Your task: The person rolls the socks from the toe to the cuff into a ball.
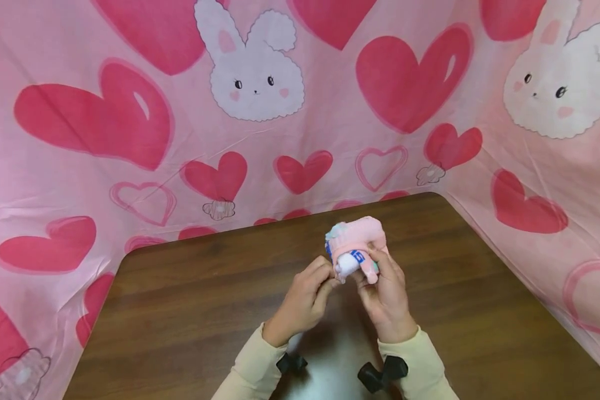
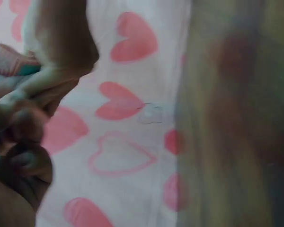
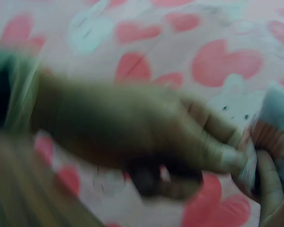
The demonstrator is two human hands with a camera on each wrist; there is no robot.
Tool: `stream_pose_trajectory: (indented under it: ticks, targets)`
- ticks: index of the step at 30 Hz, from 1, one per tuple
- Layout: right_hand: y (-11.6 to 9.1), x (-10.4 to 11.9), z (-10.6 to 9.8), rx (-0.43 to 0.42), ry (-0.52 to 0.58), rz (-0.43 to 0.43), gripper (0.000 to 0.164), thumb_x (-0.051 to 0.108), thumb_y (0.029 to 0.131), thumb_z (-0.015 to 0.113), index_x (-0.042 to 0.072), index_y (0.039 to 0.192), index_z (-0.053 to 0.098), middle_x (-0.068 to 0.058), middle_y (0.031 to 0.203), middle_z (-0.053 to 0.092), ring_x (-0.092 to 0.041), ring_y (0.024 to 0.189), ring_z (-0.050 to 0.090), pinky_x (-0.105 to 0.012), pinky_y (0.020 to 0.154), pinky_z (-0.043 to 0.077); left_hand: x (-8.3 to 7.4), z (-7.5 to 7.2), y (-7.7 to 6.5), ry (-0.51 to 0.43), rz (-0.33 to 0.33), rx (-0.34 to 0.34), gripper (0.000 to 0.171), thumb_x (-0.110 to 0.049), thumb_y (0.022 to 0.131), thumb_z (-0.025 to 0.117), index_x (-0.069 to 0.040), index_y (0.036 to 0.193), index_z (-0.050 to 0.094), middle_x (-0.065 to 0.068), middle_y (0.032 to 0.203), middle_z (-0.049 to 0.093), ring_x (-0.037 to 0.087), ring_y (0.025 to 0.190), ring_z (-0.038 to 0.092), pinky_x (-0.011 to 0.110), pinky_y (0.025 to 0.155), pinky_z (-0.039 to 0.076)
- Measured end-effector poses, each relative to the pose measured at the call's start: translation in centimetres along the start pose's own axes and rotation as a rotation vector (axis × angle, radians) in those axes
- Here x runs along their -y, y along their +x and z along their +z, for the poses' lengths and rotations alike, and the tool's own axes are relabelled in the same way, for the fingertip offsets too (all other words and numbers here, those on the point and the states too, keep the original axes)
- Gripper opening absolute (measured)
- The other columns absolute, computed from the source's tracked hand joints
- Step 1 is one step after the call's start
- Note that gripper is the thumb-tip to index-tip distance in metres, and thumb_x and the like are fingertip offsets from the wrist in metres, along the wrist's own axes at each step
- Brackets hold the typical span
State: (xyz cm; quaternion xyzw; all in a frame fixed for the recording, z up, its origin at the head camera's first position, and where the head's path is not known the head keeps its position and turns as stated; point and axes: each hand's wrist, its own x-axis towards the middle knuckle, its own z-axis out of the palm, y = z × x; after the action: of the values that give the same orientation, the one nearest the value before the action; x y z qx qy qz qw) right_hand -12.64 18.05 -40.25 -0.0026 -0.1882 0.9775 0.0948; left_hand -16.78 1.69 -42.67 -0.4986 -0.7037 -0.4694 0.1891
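Note:
A soft pink rolled sock bundle with white, mint and blue patterned parts is held above the table. My right hand grips it from the right, thumb on the near side. My left hand pinches its lower left edge. From the right wrist, the left hand shows pinching the thin edge by a ribbed cuff. The left wrist view is dim and blurred; a bit of ribbed cuff shows at its left edge.
Beneath the hands is a dark brown wooden table. A pink cloth with hearts and rabbits hangs along the back and sides. Black straps sit at both wrists over cream sleeves.

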Motion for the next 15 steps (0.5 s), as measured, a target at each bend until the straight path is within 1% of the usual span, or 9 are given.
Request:
stream_pose_trajectory:
  ticks: [1,3,4,6,8,9,11,12,15]
  targets:
    - [0.0,-0.1,0.1,-0.011,-0.108,-0.031,0.017,0.002,0.103,0.047,-0.001,0.099,0.064,-0.007,0.086,0.062,-0.013,0.071,0.065,-0.025,0.065,0.057,0.0,-0.3,0.0,-0.030,-0.036,-0.007,0.009,0.001,0.097,0.060,-0.007,0.094,0.061,0.001,0.088,0.053,0.009,0.072,0.052,0.016,0.062,0.046]
    - [0.1,-0.1,0.2,-0.075,-0.305,-0.092,0.018,0.003,0.101,0.052,0.001,0.092,0.068,-0.006,0.079,0.061,-0.011,0.062,0.064,-0.023,0.058,0.055,0.0,-0.9,-0.2,-0.076,-0.130,-0.025,0.009,0.001,0.096,0.063,-0.008,0.093,0.064,0.001,0.087,0.055,0.008,0.067,0.054,0.019,0.058,0.048]
    - [0.0,0.0,0.2,-0.102,-0.371,-0.111,0.016,0.002,0.099,0.055,0.001,0.092,0.069,-0.007,0.079,0.062,-0.011,0.063,0.065,-0.023,0.059,0.056,0.0,-1.2,-0.3,-0.098,-0.178,-0.049,0.010,0.001,0.094,0.065,-0.009,0.094,0.067,0.001,0.086,0.056,0.009,0.067,0.054,0.021,0.056,0.048]
    - [0.0,0.3,0.3,-0.156,-0.475,-0.153,0.010,-0.001,0.096,0.060,-0.001,0.095,0.070,-0.010,0.084,0.063,-0.014,0.067,0.065,-0.026,0.064,0.057,-0.2,-1.7,-0.4,-0.158,-0.255,-0.129,0.015,0.004,0.091,0.068,-0.009,0.100,0.071,0.005,0.089,0.059,0.012,0.069,0.058,0.027,0.054,0.051]
    - [0.0,0.4,0.3,-0.199,-0.546,-0.195,0.009,-0.005,0.092,0.066,-0.003,0.100,0.068,-0.013,0.092,0.064,-0.018,0.074,0.067,-0.031,0.071,0.058,-0.7,-2.0,-0.4,-0.183,-0.281,-0.206,0.021,0.004,0.087,0.071,-0.009,0.104,0.072,0.006,0.091,0.060,0.016,0.072,0.059,0.028,0.054,0.051]
    - [0.0,0.4,0.3,-0.205,-0.574,-0.213,0.012,-0.007,0.090,0.068,-0.004,0.102,0.067,-0.014,0.094,0.064,-0.019,0.076,0.067,-0.034,0.073,0.058,-1.0,-2.1,-0.3,-0.174,-0.260,-0.242,0.024,0.004,0.085,0.072,-0.008,0.105,0.072,0.007,0.091,0.061,0.016,0.072,0.059,0.028,0.054,0.051]
    - [-0.1,0.3,0.3,-0.207,-0.616,-0.247,0.018,-0.010,0.086,0.071,-0.004,0.103,0.065,-0.015,0.095,0.065,-0.020,0.078,0.068,-0.036,0.074,0.058,-1.6,-2.2,0.2,-0.116,-0.177,-0.296,0.024,0.002,0.082,0.075,-0.007,0.104,0.073,0.007,0.091,0.062,0.016,0.071,0.059,0.026,0.054,0.051]
    - [-0.1,0.3,0.3,-0.202,-0.630,-0.258,0.021,-0.012,0.085,0.071,-0.004,0.103,0.064,-0.015,0.095,0.065,-0.021,0.079,0.068,-0.036,0.073,0.058,-1.9,-2.2,0.6,-0.061,-0.118,-0.307,0.023,0.001,0.082,0.077,-0.007,0.103,0.074,0.007,0.091,0.063,0.016,0.070,0.059,0.025,0.055,0.051]
    - [-0.4,0.3,0.4,-0.154,-0.634,-0.271,0.028,-0.017,0.082,0.071,-0.005,0.106,0.063,-0.016,0.098,0.066,-0.022,0.080,0.070,-0.037,0.072,0.059,-2.7,-2.2,1.4,0.159,0.044,-0.308,0.019,-0.003,0.080,0.080,-0.007,0.099,0.078,0.004,0.089,0.065,0.014,0.071,0.059,0.022,0.061,0.051]
